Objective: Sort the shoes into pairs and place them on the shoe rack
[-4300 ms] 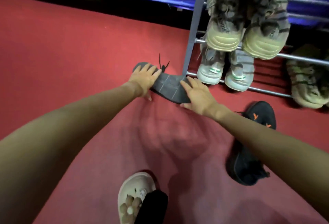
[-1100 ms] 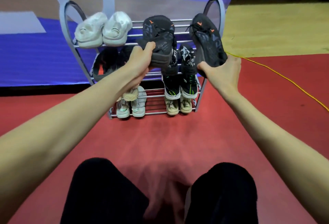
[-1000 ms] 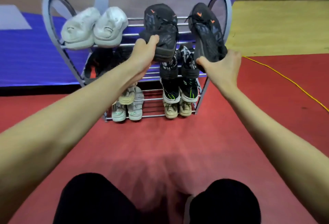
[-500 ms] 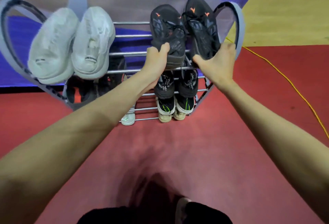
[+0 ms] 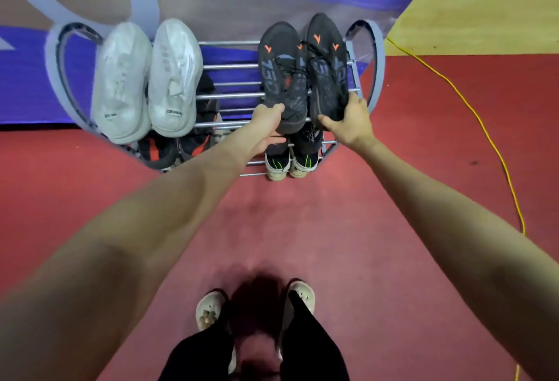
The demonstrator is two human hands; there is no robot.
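Left hand [image 5: 267, 126] and right hand [image 5: 348, 122] each grip a heel of the black sneakers [image 5: 302, 72] on the shoe rack's [image 5: 230, 96] top tier; likely light, flexible uppers, firmest at heels.

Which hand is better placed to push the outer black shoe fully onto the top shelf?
Right. The right hand already grips the heel of the outer black shoe; the left hand holds the inner black shoe.

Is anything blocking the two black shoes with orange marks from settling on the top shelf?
Nothing visible. The black shoes with orange marks lie on the grey metal rack's top bars, right of the white shoes, heels held by left hand and right hand.
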